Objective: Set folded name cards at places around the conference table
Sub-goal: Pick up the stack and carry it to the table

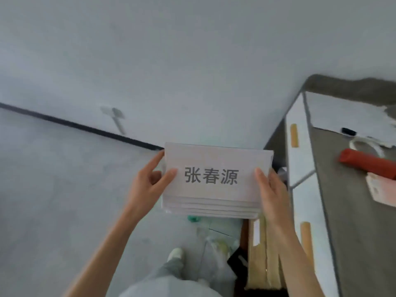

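Observation:
I hold a stack of several folded white name cards (216, 161) in front of me at chest height, above the floor. The top card carries three large grey printed characters. My left hand (147, 183) grips the stack's left edge, thumb on the top face. My right hand (271, 189) grips the right edge, thumb on top. The lower folded edges of the cards fan out along the stack's near side. No conference table can be made out with certainty.
A white cabinet (300, 159) with wooden handles and a grey top stands at right, carrying a red roll (366, 161), a tape ring (364, 146), papers and a pink object. Cardboard (263, 260) and plastic bags lie beside my leg. A white wall and grey floor fill the left.

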### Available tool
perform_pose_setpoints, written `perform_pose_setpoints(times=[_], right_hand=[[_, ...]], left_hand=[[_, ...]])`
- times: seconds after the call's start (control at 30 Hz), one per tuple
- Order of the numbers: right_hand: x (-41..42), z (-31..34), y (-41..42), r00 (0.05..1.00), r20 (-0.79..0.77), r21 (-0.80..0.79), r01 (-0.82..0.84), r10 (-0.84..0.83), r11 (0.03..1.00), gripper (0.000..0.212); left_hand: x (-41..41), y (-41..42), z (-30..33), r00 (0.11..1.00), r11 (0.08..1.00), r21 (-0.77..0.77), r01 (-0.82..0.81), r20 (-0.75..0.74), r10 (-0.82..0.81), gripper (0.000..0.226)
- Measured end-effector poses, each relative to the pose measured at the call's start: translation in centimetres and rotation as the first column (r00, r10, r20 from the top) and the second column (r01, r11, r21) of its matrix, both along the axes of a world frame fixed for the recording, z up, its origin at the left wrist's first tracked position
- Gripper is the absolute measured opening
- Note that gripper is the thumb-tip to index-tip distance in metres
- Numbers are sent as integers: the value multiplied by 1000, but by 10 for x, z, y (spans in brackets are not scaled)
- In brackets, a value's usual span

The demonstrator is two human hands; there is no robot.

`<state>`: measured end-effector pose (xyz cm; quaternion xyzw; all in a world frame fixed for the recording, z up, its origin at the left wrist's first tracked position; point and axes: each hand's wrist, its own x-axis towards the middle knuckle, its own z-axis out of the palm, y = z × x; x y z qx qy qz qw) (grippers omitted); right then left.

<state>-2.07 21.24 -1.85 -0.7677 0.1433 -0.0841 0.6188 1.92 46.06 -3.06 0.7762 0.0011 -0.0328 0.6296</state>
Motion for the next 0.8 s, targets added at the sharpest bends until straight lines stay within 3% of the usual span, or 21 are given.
perform_pose_setpoints(times=[0.13, 0.23, 0.33, 0.4, 0.57, 0.8], right_hand=[[40, -7, 110, 934, -32, -14, -356, 355, 934, 49], [56, -18, 200, 821, -69, 39, -566, 567, 823, 38], [63, -32, 289, 708, -118, 75, -693, 697, 717, 58], [66, -38, 346, 644, -151, 96, -745, 750, 660, 65], [79, -46, 468, 486, -186, 114, -853, 854, 510, 29], [132, -60, 617, 381, -223, 83, -910, 897, 407, 28]], left_hand=[[-51, 104, -12, 909, 910, 23, -415, -31, 415, 64], [-91, 178, -23, 793, 796, 43, -604, -62, 606, 72], [-124, 244, -30, 670, 676, 89, -732, -84, 737, 69], [-139, 286, -31, 608, 614, 100, -783, -86, 790, 67], [-153, 379, -31, 496, 504, 128, -854, -91, 864, 72], [-122, 498, -48, 402, 417, 109, -902, -136, 905, 76]])
